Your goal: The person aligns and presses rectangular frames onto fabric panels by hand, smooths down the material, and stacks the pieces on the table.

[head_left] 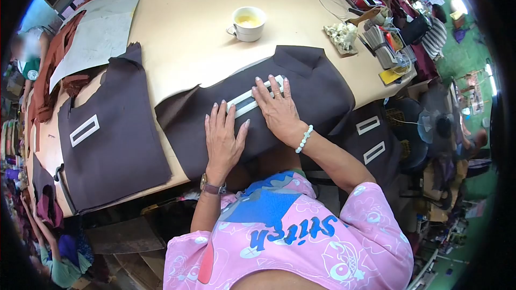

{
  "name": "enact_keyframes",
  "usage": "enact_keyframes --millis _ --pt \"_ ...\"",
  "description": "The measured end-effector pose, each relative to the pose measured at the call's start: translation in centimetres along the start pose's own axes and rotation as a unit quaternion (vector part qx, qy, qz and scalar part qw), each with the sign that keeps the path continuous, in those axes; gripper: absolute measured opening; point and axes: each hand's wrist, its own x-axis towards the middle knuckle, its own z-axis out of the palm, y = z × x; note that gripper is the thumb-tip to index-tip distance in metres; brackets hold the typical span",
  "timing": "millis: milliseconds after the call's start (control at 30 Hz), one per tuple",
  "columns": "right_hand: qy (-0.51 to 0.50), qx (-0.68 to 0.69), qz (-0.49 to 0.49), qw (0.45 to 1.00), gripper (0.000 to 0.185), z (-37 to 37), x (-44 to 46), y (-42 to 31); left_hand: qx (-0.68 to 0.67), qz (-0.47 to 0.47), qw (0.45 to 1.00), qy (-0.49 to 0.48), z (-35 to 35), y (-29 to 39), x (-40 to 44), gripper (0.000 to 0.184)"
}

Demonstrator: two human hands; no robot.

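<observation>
A dark brown fabric piece (317, 91) lies across the table's front edge, its near part hanging toward my lap. On it rests a white rectangular frame-shaped strip (243, 106) with a long slot, set at a slant. My right hand (277, 108) lies flat with fingers spread over the strip's right end. My left hand (223, 137) is flat on the fabric, its fingertips at the strip's left end. To the left, a stack of dark brown cut panels (113, 156) carries a similar white frame (85, 130) on top.
A white cup (249, 23) with yellowish liquid stands beyond the fabric. At the right are a crumpled pale lump (341, 38), a brush (363, 16) and a cluttered box (384, 45). A large pale sheet (99, 32) lies at left. Other people are around the table.
</observation>
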Motion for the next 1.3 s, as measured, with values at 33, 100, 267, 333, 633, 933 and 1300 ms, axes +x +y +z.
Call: enact_keyframes --millis 33,100,267,333,633,933,1300 --pt "0.001 0.007 0.001 1.000 0.051 0.2 0.0 0.0 0.002 0.000 1.000 0.001 0.0 0.0 0.0 0.047" --pt "0.003 0.016 0.003 1.000 0.052 0.2 0.0 -0.1 0.005 0.002 1.000 0.003 0.0 0.1 0.0 0.048" --pt "-0.011 0.025 0.012 1.000 0.051 0.0 -0.4 -0.6 0.014 0.012 1.000 0.007 0.2 0.0 0.0 0.049" --pt "0.007 0.028 0.011 1.000 0.051 0.4 -0.4 -0.6 0.020 0.009 1.000 0.007 0.2 -0.1 -0.2 0.049" --pt "0.025 0.061 0.011 0.998 0.049 0.2 -0.6 -0.3 0.013 0.013 1.000 0.013 0.3 0.0 -0.1 0.048" --pt "0.025 0.056 0.008 0.998 0.049 0.3 -0.5 -0.4 0.023 0.018 0.999 0.030 0.4 -0.2 -0.3 0.050" --pt "0.021 0.047 0.002 0.999 0.048 0.0 -0.1 -1.2 -0.014 0.001 0.999 0.036 0.4 -0.3 -0.3 0.063"
